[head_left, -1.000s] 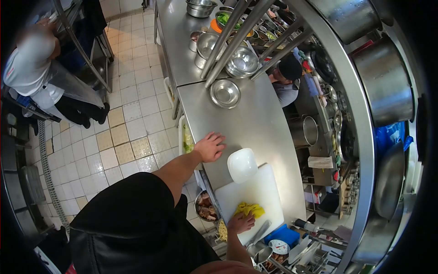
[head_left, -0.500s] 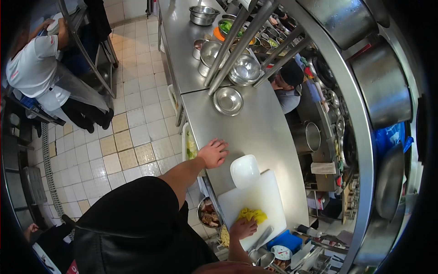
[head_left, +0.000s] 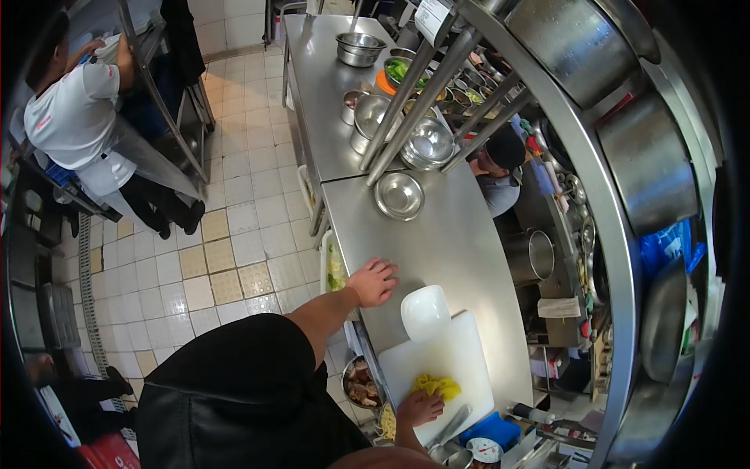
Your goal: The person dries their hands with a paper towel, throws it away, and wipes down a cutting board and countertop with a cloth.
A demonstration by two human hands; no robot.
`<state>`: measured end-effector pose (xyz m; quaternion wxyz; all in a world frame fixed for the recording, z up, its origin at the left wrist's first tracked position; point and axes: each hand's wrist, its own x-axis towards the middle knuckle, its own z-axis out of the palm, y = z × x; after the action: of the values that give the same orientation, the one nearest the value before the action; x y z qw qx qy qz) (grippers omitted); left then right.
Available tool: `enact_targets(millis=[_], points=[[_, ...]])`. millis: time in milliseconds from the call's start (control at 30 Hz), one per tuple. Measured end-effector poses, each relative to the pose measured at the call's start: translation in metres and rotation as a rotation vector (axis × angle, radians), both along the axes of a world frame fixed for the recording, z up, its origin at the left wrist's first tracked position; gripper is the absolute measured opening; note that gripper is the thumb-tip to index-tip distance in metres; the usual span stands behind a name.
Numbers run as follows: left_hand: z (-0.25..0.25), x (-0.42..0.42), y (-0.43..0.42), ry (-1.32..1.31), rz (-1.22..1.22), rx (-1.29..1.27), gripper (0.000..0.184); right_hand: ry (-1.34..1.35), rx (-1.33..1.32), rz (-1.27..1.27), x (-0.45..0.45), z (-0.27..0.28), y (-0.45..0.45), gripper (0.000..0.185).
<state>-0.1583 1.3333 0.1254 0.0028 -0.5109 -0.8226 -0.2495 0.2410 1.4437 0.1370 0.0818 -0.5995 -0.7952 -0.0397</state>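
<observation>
My left hand [head_left: 373, 283] lies flat on the steel table [head_left: 461, 266], fingers stretched out and slightly apart, holding nothing. Beside it stands a white dish [head_left: 425, 313], whose lower edge meets the white cutting board [head_left: 478, 375]. My right hand [head_left: 420, 408] is at the near end of the board, with its fingers closed on a crumpled yellow cloth [head_left: 439, 386]. Part of the cloth is hidden under the fingers. A knife [head_left: 451, 425] with a broad blade lies on the board, close to my right hand.
Metal bowls [head_left: 400, 195] stand farther up the table near the shelf posts. A blue container [head_left: 492, 428] sits beside the board. Below the table edge is a pan of meat [head_left: 361, 383]. One person [head_left: 86, 117] stands at the left; another person [head_left: 500, 168] is behind the table.
The whole view has shifted, so things appear lower and slightly to the right. Both hands keep nearly the same places on the table and at the cloth.
</observation>
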Motion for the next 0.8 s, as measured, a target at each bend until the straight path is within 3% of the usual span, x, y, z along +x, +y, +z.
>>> enact_targets(millis=[800], points=[[0.0024, -0.0019, -0.0018, 0.035, -0.006, 0.001, 0.041, -0.019, -0.011, 0.014, 0.0004, 0.0017, 0.0020, 0.050]])
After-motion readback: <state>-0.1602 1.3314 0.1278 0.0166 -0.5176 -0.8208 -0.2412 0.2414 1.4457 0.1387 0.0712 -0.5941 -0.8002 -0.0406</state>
